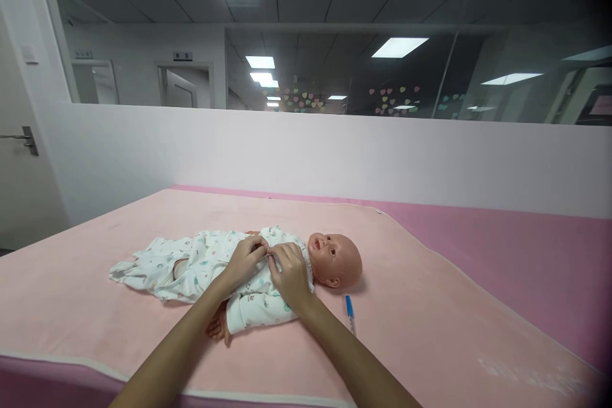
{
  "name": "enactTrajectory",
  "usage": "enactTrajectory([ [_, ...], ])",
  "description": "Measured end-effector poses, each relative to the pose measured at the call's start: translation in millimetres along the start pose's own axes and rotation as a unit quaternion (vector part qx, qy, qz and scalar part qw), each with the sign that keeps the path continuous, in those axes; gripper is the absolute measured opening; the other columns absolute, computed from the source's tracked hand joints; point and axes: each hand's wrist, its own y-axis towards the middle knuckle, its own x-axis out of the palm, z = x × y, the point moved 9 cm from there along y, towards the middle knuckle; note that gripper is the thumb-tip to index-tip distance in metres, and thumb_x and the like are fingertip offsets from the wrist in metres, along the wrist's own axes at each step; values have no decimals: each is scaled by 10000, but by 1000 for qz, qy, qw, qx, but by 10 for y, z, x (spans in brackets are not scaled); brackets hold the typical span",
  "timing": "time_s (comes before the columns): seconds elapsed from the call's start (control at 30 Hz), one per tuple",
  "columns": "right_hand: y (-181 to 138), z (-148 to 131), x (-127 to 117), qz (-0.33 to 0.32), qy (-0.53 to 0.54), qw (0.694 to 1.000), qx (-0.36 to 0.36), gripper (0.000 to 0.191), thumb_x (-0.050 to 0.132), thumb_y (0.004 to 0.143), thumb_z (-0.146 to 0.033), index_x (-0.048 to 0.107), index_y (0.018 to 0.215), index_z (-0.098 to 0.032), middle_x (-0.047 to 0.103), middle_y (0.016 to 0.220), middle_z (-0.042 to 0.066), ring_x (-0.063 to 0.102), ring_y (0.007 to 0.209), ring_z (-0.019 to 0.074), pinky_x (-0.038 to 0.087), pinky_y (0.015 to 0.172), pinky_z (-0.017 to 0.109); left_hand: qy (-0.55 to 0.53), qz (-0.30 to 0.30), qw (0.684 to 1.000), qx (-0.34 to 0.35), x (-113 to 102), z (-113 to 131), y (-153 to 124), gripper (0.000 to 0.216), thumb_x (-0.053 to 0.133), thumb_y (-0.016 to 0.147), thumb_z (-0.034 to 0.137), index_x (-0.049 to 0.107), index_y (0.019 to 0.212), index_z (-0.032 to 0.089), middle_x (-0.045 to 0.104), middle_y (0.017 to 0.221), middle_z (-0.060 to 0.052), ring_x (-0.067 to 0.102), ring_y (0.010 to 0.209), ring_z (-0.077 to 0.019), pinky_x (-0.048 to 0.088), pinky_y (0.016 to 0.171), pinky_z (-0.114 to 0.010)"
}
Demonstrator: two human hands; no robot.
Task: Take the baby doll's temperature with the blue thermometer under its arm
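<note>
At left, the patterned clothes (201, 271) are covering the doll (337, 260), which is lying face-up across the peach sheet (430, 325). The left hand (246, 261) and right hand (291, 271) are meeting at its chest, fingers pinching the cloth; any fastener is staying hidden. The step seems to be adjusting the front, probably calling next for a steady two-handed pinch. Rightward, a blue-capped pen (350, 312) is lying near the head.

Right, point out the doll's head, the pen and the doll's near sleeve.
Doll's head (336, 264), head-camera view: the side, between eye and ear.
Pen (349, 308), head-camera view: its blue cap.
Near sleeve (261, 310), head-camera view: midway along it.
</note>
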Motion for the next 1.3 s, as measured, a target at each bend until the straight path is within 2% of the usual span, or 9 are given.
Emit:
enactTrajectory([
  [0.13, 2, -3, -21, 3, 10, 1000, 5, 155, 417, 817, -126, 559, 827, -189, 581, 770, 32, 487, 774, 167, 370, 709, 302, 18, -9, 1000, 17, -3, 92, -22, 180, 413, 729, 221, 573, 669, 163, 558, 656, -17, 493, 666, -159, 381, 655, -270],
  [0.27, 2, 31, -41, 13, 20, 999, 22, 153, 415, 816, -131, 558, 808, -185, 581, 761, 32, 486, 761, 164, 372, 697, 298, 110, -14, 992, 61, 17, 205, -54, 148, 448, 716, 209, 592, 697, 182, 575, 694, -29, 498, 703, -178, 377, 715, -300],
  [0.47, -2, 57, -21, 11, 29, 999, 33, 142, 432, 819, -141, 565, 803, -188, 583, 759, 29, 482, 755, 164, 366, 701, 295, 158, 15, 986, 56, 15, 160, -53, 145, 451, 656, 129, 573, 704, 192, 582, 707, -17, 498, 716, -177, 374, 718, -304],
  [0.67, -1, 71, -30, 16, 21, 999, 39, 170, 417, 821, -136, 577, 813, -192, 581, 748, 26, 493, 754, 160, 364, 692, 287, 117, 37, 992, 33, -15, 114, -42, 151, 450, 652, 128, 587, 685, 182, 577, 673, -12, 509, 685, -164, 388, 667, -283],
  [0.87, 9, 61, -48, 18, 37, 998, 39, 176, 409, 817, -132, 574, 806, -190, 579, 738, 28, 483, 743, 166, 356, 686, 292, 40, 27, 998, 28, -21, 83, -37, 150, 464, 650, 120, 595, 711, 161, 587, 676, -8, 516, 639, -138, 397, 619, -249],
  [1.1, 3, 93, -21, 15, 27, 998, 52, 183, 404, 805, -103, 569, 813, -182, 577, 745, 29, 479, 755, 168, 352, 694, 292, 11, 28, 1000, 6, -32, 15, -25, 157, 474, 639, 122, 603, 726, 146, 585, 656, -4, 514, 614, -128, 403, 605, -242],
  [1.3, -14, 129, 5, 11, 11, 998, 60, 190, 397, 808, -93, 565, 803, -180, 575, 751, 28, 477, 759, 169, 344, 699, 294, 7, 2, 1000, 0, -3, 2, -9, 130, 480, 667, 152, 607, 693, 142, 600, 656, -15, 523, 623, -136, 400, 603, -246],
])
